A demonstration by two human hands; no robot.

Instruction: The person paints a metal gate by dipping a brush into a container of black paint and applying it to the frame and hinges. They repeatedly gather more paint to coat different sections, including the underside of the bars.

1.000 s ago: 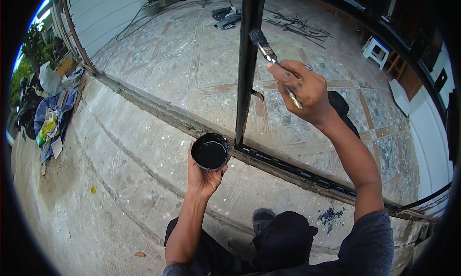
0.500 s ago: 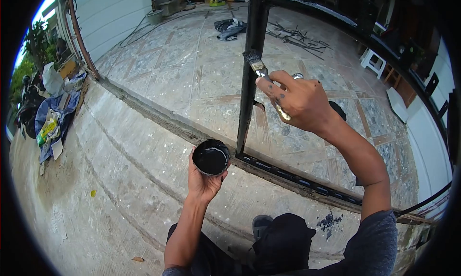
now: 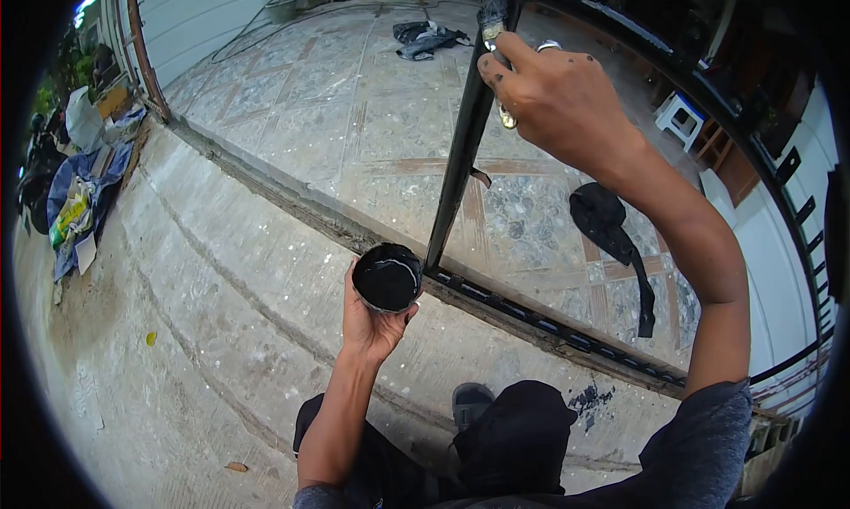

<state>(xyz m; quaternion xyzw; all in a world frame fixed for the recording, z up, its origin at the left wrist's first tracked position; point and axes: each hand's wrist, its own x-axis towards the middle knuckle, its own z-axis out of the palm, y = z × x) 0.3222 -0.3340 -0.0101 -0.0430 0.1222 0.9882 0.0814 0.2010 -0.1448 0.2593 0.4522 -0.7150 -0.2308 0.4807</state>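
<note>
My left hand [image 3: 374,330] is wrapped round a small cup of black paint [image 3: 387,281], held upright just left of the foot of a black metal post [image 3: 460,168]. Higher up, my right hand [image 3: 553,88] grips a paintbrush [image 3: 493,20], its dark bristles pointing up at the upper part of the post. Whether the bristles touch the metal is hard to tell. A ring shows on a finger of the right hand. The post joins a black bottom rail [image 3: 531,327] near the cup.
Beyond the frame, a dark cloth [image 3: 611,226] and another crumpled cloth [image 3: 427,40] lie on the tiled floor. A white stool [image 3: 680,119] stands at the right. Bags and a blue sheet [image 3: 93,190] are piled at the left. Black paint spots [image 3: 591,403] mark the concrete.
My right hand and the brush have moved up along the post. The view has shifted, and more of the dark cloth beyond the frame shows. My left hand still holds the cup.
</note>
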